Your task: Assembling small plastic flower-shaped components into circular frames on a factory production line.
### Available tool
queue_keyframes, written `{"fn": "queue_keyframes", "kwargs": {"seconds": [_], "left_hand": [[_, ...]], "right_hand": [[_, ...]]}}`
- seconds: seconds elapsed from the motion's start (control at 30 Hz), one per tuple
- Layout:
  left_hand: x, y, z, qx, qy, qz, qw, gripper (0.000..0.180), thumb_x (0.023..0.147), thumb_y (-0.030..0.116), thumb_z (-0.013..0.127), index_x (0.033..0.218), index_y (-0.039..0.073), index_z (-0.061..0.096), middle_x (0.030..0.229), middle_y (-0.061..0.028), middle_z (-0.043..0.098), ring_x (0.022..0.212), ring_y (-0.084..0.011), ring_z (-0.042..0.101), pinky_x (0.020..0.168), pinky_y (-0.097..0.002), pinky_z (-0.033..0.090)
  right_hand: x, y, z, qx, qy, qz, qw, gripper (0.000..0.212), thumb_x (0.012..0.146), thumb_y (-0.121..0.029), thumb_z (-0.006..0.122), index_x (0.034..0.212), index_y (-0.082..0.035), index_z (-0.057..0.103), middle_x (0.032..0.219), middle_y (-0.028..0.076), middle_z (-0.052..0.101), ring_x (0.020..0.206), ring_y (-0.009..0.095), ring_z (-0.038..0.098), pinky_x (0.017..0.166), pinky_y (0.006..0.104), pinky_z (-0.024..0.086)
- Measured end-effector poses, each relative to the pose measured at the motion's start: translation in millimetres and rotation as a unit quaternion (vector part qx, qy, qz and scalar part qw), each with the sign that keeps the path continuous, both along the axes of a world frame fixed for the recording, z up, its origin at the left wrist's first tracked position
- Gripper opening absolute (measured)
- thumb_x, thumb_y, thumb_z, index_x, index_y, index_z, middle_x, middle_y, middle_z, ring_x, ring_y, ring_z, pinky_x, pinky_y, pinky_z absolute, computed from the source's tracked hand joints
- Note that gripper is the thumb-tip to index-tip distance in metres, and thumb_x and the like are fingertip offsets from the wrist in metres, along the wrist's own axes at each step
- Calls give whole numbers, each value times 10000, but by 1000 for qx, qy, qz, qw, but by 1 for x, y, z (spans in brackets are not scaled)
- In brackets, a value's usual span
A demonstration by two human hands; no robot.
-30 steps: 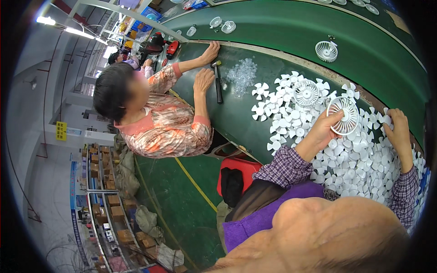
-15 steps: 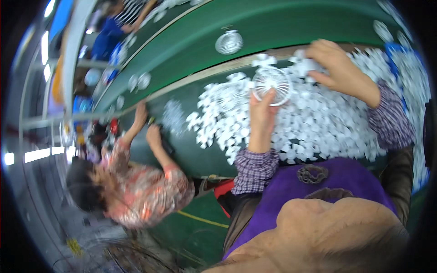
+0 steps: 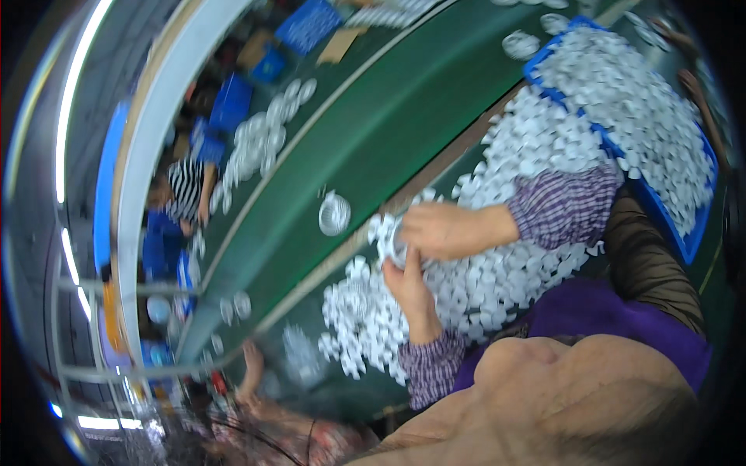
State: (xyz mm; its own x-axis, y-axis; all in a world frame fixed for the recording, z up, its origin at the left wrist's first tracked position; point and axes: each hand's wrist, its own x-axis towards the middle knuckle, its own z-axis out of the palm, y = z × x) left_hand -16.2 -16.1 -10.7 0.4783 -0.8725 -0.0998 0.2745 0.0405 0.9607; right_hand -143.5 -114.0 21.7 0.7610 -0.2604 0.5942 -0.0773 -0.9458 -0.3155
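Note:
My left hand (image 3: 412,295) grips a round white plastic grille (image 3: 399,242) by its near edge, thumb up against it. Over the grille lies my right hand (image 3: 439,231), fingers bent down and closed onto it; what they pinch is hidden. Around and below both hands spreads a heap of small white lobed plastic pieces (image 3: 482,287), shaped like little fan blades. Another round grille (image 3: 353,301) rests on the heap left of my left hand.
A blue crate (image 3: 691,248) full of white pieces stands at right. Beyond the heap runs a green conveyor belt (image 3: 404,116) carrying a grille (image 3: 335,213). A co-worker's arm (image 3: 252,369) reaches in at lower left. More grilles (image 3: 260,144) lie across the belt.
My right hand has come left from the heap onto the grille in my left hand. The view has turned, showing more of the blue crate and less of the co-worker.

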Motion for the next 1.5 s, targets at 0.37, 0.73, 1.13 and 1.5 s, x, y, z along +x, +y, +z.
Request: {"fn": "queue_keyframes", "kwargs": {"seconds": [0.37, 0.73, 1.13, 1.5], "left_hand": [[-4, 7, 22, -18, -68, -75, 995, 332, 853, 24, 645, 1161, -42, 539, 1072, -109, 634, 910, -152, 612, 821, -273, 490], [40, -2, 37, 169, -66, -185, 966, 509, 893, 228, 624, 1256, -82, 446, 1167, -186, 602, 1022, -292, 630, 623, -322, 577], [188, -146, 9, 281, -425, -113, 853, 487, 768, 226, 707, 1144, -37, 543, 989, -119, 626, 802, -201, 637, 528, -330, 577], [183, -206, -42, 316, -366, -120, 867, 229, 740, 75, 685, 941, -16, 625, 769, -71, 638, 598, -152, 609, 453, -275, 528]], "right_hand": [[-27, -23, 17, 321, 122, 63, 937, 398, 807, -269, 657, 1064, -5, 506, 933, 200, 598, 858, 357, 594, 720, 431, 461], [-25, -124, -33, 559, 38, -75, 825, 303, 796, -195, 702, 929, 54, 593, 756, 120, 657, 583, 177, 648, 498, 313, 536], [-35, -125, -88, 195, 294, -110, 929, 374, 742, -289, 595, 765, 79, 658, 751, 252, 643, 693, 378, 637, 641, 458, 511], [-44, -120, -66, 242, 343, -136, 897, 321, 765, -229, 638, 912, 57, 640, 902, 224, 661, 884, 373, 631, 767, 458, 493]]}}
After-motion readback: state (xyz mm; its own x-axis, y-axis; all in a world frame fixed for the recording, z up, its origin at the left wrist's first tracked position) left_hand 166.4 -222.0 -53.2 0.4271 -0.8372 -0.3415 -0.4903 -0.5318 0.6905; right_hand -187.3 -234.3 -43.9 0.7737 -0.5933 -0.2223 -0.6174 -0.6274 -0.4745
